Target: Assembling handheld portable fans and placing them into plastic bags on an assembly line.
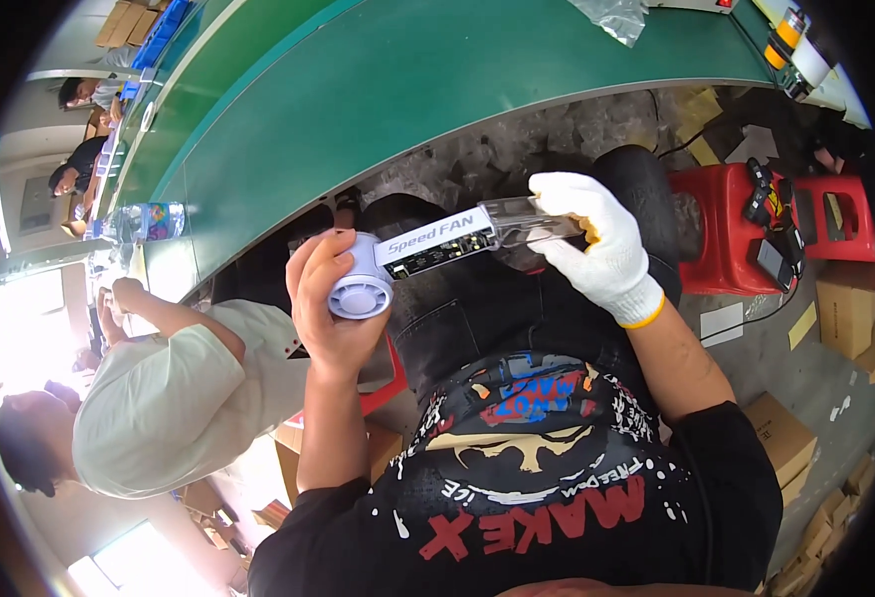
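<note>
My bare left hand [326,313] is wrapped round the pale lavender round head of a small handheld fan [360,289], its vented face turned toward me. From the head a straight handle extends to the right, with a white printed strip and an exposed dark circuit board [447,254] along it. At the handle's far end is a clear plastic piece [519,225]. My right hand [601,249], in a white knit glove with a yellow cuff, pinches this clear piece between thumb and fingers. Whether the piece is joined to the handle I cannot tell. Both hands are above my lap.
A green workbench [378,109] curves across the front, with a clear plastic bag [614,18] on it. Red stools [706,214] with dark devices and cables stand at right, near cardboard boxes [777,438]. A co-worker in a light shirt [174,408] sits close on my left.
</note>
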Motion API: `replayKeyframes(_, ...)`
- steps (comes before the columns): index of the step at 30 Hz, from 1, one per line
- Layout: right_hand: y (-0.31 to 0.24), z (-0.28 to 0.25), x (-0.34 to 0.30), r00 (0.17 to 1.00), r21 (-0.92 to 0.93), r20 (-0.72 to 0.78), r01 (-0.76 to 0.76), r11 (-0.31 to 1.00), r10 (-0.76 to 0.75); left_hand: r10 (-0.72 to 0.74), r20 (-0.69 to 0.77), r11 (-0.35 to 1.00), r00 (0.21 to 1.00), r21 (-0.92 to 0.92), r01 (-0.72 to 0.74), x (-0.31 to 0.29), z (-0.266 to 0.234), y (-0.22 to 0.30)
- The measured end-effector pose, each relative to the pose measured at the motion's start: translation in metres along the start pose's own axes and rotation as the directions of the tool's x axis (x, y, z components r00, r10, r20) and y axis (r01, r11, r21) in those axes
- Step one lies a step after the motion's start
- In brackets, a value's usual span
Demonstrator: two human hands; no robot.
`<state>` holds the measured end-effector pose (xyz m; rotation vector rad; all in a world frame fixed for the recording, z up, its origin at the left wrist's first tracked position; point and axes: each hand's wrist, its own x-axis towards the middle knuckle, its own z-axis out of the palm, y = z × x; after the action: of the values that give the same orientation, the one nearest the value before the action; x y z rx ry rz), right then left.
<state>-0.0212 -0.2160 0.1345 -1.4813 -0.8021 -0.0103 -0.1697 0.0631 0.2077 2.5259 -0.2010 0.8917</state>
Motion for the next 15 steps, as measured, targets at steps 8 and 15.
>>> replayKeyframes(8, -0.025, 0.005, 0.014, 0.964, -0.176, 0.153, 0.242, 0.954, -0.217, 0.26, 0.099, 0.964, 0.961, 0.022, -0.263, 0.012, 0.017, 0.005)
replayKeyframes(15, -0.039, 0.011, 0.014, 0.958, -0.271, 0.128, 0.284, 0.92, -0.258, 0.292, 0.047, 0.955, 0.955, -0.076, -0.288, 0.011, 0.038, 0.015)
